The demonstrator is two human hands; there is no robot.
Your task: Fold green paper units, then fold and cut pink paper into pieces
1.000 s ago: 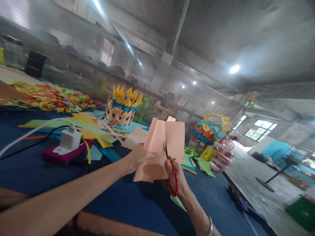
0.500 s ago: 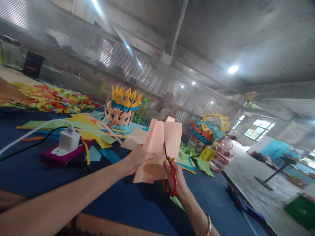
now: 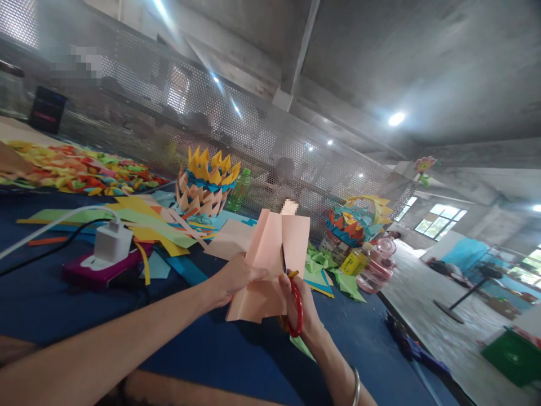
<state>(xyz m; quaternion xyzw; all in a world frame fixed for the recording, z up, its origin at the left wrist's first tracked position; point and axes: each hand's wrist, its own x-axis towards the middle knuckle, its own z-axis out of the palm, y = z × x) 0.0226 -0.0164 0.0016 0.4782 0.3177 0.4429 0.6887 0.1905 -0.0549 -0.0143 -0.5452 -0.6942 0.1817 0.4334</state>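
Note:
A creased sheet of pink paper (image 3: 267, 254) is held up above the blue tabletop (image 3: 181, 352). My left hand (image 3: 236, 279) grips its left side, thumb lying across the front. Red-handled scissors (image 3: 298, 313) are in my right hand (image 3: 305, 304), fingers closed around the handles. Their dark blade lies along a cut that runs down from the paper's top edge. Flat pink paper (image 3: 226, 239) lies behind my left hand, and green folded paper pieces (image 3: 323, 260) are just beyond my right hand.
Coloured paper strips (image 3: 163, 228) and a purple power strip (image 3: 91, 274) with a white charger lie left. Behind stand a folded-paper basket (image 3: 207, 186) and a green bottle (image 3: 240, 192). Rightward are another paper basket (image 3: 344, 225), a pink bottle (image 3: 377, 268) and a blue glue gun (image 3: 416, 347) by the table edge.
The view has shifted slightly, so the background sits a little further left. The paper and both hands keep nearly the same pose, with the scissors still in the cut.

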